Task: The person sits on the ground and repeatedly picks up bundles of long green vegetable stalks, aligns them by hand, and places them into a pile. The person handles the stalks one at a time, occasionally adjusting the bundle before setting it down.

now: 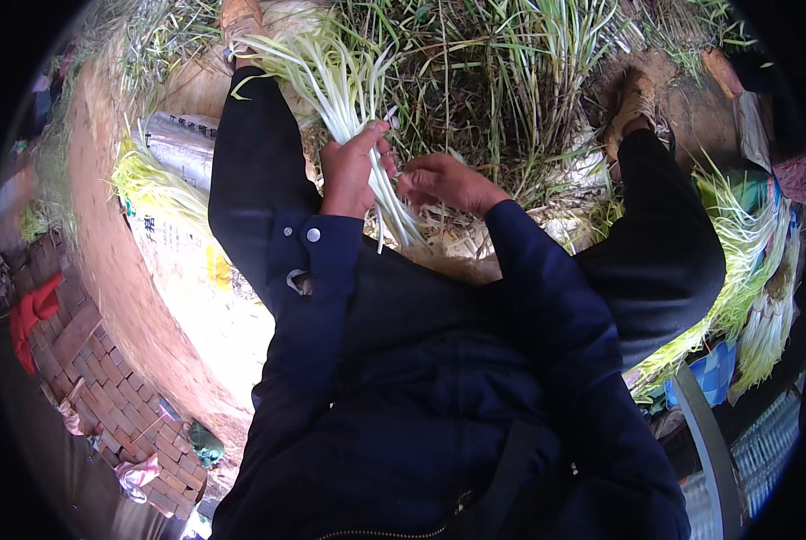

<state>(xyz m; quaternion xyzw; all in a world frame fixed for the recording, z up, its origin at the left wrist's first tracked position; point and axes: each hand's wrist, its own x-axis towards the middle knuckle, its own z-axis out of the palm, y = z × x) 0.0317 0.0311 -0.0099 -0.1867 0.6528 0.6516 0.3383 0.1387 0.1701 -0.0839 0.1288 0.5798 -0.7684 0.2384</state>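
My left hand [359, 165] is closed around a bunch of pale, blanched leafy stalks [339, 98], with the yellow-green leaf ends fanning out up and to the left and the white ends pointing down between my legs. My right hand [447, 181] is just right of the white stalk ends, its fingers curled in towards them. Whether it pinches a stalk or a scrap of leaf cannot be told. A small pale piece shows by my left fingertips. More of the same stalks [163, 192] lie on a printed white sack [177, 236] beyond my left knee.
Loose green and dry leaves [484, 88] are heaped between my feet. Bundled pale stalks [747, 250] lie beyond my right knee, near a blue checked bag [714, 371] and a curved metal bar [710, 445]. Stacked bricks [116, 391] and a red cloth [30, 320] are at far left.
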